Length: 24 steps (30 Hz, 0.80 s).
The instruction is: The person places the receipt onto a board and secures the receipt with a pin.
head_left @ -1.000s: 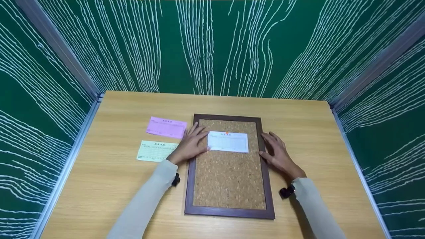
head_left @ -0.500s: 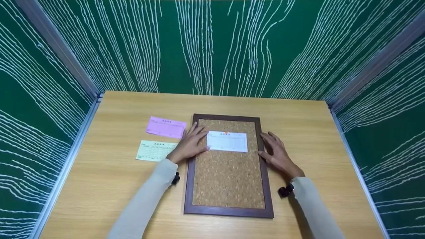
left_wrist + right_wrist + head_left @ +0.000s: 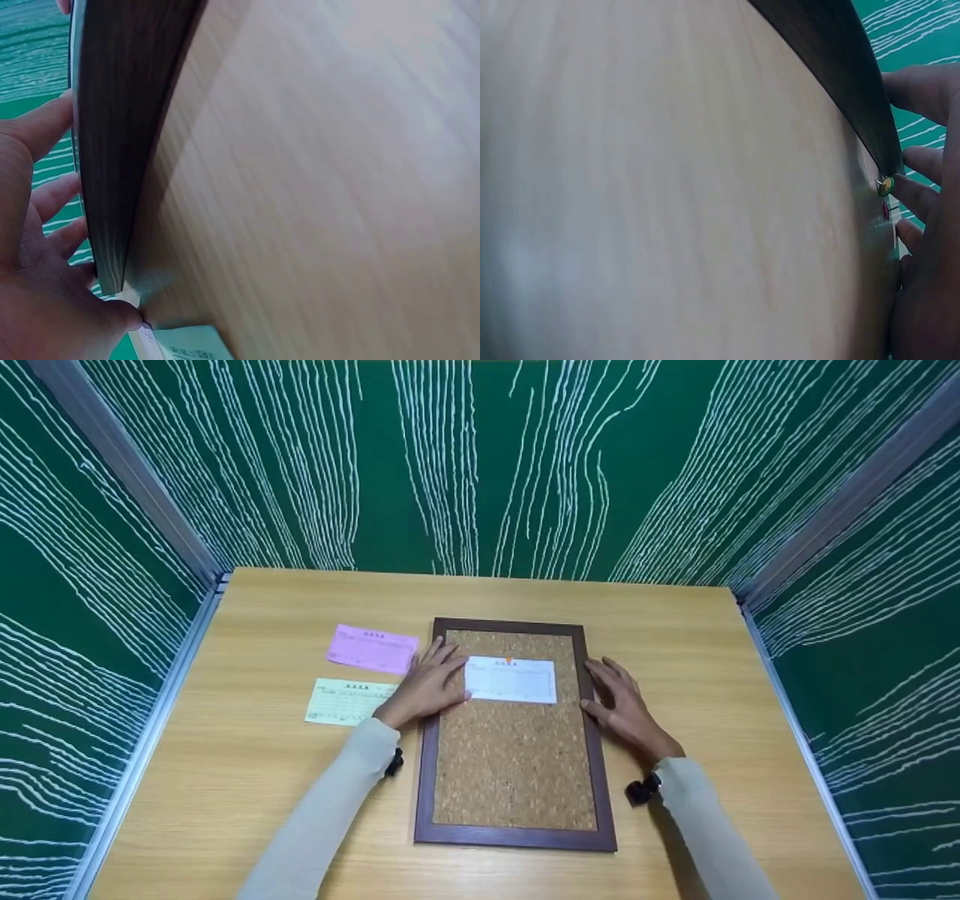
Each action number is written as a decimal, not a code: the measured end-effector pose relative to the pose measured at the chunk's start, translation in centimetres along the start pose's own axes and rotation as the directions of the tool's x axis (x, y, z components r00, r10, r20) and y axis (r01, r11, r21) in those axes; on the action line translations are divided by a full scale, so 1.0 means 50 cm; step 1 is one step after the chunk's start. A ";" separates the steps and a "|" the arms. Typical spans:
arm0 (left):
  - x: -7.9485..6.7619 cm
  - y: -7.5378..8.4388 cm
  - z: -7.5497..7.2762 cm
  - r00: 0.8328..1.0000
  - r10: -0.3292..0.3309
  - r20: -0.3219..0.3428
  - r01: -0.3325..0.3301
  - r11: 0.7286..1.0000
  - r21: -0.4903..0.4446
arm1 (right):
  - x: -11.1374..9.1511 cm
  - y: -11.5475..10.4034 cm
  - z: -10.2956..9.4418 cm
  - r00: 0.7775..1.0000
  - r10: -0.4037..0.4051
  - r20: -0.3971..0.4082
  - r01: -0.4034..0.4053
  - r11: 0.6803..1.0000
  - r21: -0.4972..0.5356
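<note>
A cork board [image 3: 514, 765] with a dark brown frame [image 3: 517, 838] lies on the table. On its upper part a white printed slip [image 3: 511, 681] is fixed by an orange pushpin [image 3: 509, 660] at its top edge. My left hand [image 3: 427, 686] rests across the left frame side, fingers spread, fingertips at the slip's left edge. My right hand [image 3: 626, 709] touches the right frame side with its fingertips, fingers loosely bent. In the right wrist view, a yellow-green pushpin [image 3: 886, 186] and a dark pink one [image 3: 886, 211] show near those fingers; the hand hides them in the head view.
Left of the board lie a pink slip [image 3: 372, 649] and a pale green slip [image 3: 349, 702], the latter partly covered by my left hand. Green panels [image 3: 379, 465] with white lines enclose the wooden table [image 3: 247, 780] at the back and sides.
</note>
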State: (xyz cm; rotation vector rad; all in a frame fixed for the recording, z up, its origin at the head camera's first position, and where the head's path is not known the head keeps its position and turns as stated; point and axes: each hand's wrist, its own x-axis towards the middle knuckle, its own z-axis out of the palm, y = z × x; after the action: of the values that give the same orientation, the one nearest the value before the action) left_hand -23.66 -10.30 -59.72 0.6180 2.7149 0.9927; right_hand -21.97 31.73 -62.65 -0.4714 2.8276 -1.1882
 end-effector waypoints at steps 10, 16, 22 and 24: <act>-0.008 0.003 -0.008 1.000 -0.008 -0.010 0.008 1.000 0.008 | -0.001 0.001 0.000 1.000 -0.014 -0.002 0.014 1.000 0.009; -0.022 0.002 -0.020 0.999 -0.015 -0.031 0.015 1.000 0.005 | 0.000 -0.001 -0.002 1.000 0.002 0.005 -0.002 1.000 -0.001; -0.040 -0.004 -0.035 0.997 -0.061 -0.053 0.060 0.998 -0.008 | -0.001 -0.003 -0.002 0.999 0.041 0.026 -0.042 0.998 0.037; -0.047 -0.006 -0.040 0.996 -0.066 -0.064 0.065 0.998 -0.021 | 0.000 -0.002 -0.003 0.999 0.046 0.025 -0.047 0.998 0.039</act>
State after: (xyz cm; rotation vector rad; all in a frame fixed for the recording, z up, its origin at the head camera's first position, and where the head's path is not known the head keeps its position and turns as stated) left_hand -22.29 -12.69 -58.33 0.4984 2.7592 1.0379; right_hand -21.94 31.76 -62.48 -0.4128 2.7735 -1.2194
